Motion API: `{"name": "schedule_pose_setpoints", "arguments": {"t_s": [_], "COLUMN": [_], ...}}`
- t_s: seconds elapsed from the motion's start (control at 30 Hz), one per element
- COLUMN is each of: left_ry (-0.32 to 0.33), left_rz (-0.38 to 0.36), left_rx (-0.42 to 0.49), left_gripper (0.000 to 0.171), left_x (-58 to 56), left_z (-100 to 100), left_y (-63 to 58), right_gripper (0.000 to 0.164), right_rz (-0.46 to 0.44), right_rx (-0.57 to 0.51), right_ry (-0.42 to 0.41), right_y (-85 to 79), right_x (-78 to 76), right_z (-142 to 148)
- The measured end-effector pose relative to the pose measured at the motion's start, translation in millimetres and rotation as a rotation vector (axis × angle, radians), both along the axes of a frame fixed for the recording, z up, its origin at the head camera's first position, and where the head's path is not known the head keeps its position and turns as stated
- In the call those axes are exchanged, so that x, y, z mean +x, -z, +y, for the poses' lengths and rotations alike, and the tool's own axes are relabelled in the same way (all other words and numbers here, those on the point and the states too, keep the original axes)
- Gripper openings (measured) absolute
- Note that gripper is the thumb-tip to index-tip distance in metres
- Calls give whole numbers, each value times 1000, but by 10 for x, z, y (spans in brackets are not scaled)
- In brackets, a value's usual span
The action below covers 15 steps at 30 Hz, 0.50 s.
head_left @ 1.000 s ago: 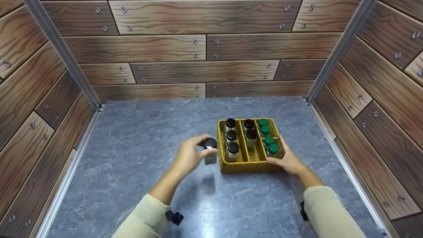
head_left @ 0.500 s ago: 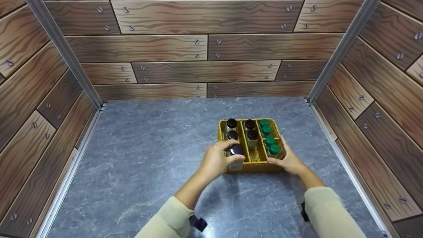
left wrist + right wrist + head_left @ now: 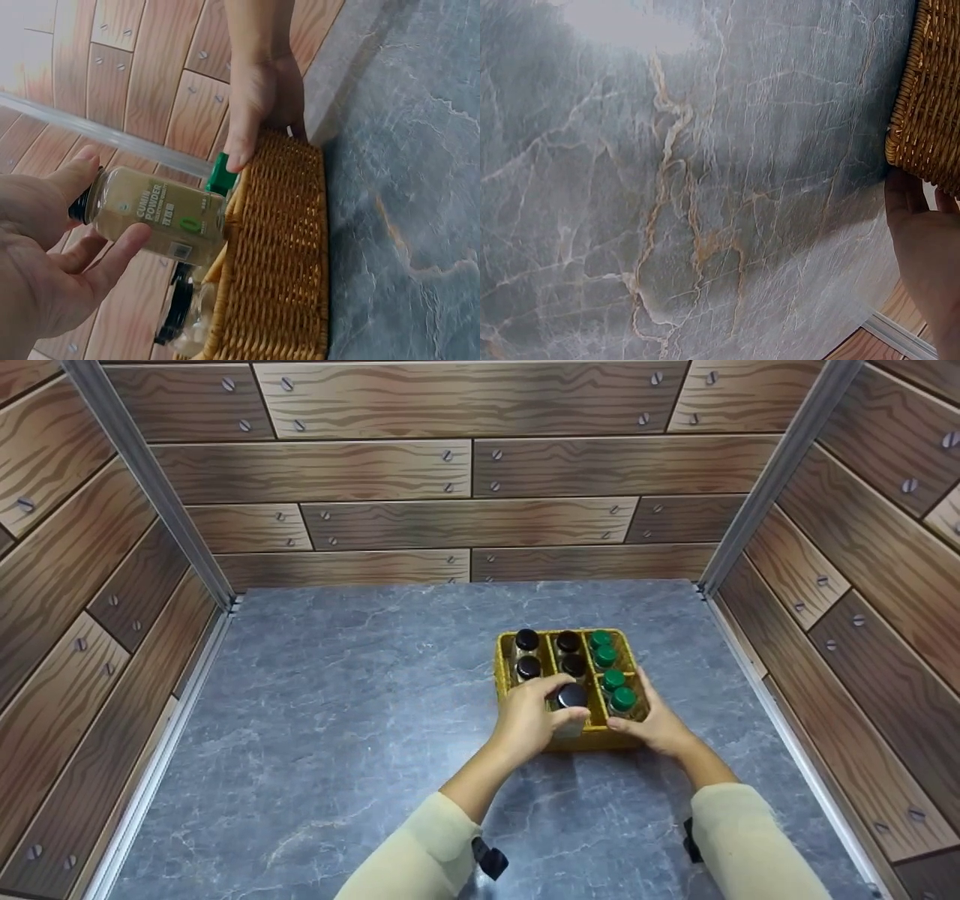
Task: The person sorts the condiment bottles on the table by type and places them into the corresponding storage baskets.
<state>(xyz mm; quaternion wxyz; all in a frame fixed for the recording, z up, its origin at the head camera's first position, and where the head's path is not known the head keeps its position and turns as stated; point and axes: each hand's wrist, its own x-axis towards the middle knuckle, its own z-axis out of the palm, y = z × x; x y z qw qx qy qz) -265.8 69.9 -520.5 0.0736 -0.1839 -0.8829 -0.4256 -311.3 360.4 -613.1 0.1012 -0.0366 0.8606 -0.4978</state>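
My left hand point(image 3: 525, 720) pinches a clear jar of cumin powder point(image 3: 187, 206) near its black cap point(image 3: 572, 697). In the left wrist view the jar's base is level with the rim of the wicker basket point(image 3: 281, 247); the head view puts it over the front of the middle compartment. My right hand point(image 3: 660, 724) grips the basket's front right corner, thumb on the rim and fingers along the side. Black-capped jars point(image 3: 528, 667) stand in the left and middle compartments. Several green-capped jars point(image 3: 622, 699) fill the divided right side. My left hand hides the left compartment's front in the head view.
The basket stands on a grey marbled tabletop point(image 3: 337, 720), right of its middle. Wood-patterned panels point(image 3: 390, 521) wall the back and both sides, with metal rails point(image 3: 724, 540) at the corners.
My left hand has carried the cumin jar rightward, from beside the basket's left wall, across the left compartment, to the middle one. My right hand has stayed on the basket's corner.
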Motion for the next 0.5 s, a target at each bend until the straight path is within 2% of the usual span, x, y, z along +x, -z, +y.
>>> {"name": "schedule_pose_setpoints", "arguments": {"t_s": [0.2,0.5], "left_ry": [-22,-7], "left_rz": [-38,19], "left_rx": [17,4], "left_gripper": [50,44], "left_x": [-77,-230], "left_z": [109,348], "left_y": [-3,140], "right_gripper": [131,131], "right_rz": [1,-11], "right_rx": [8,-12], "right_ry": [-7,-3], "right_y": [3,4], "right_x": [-6,-13], "right_z": [-17,13]}}
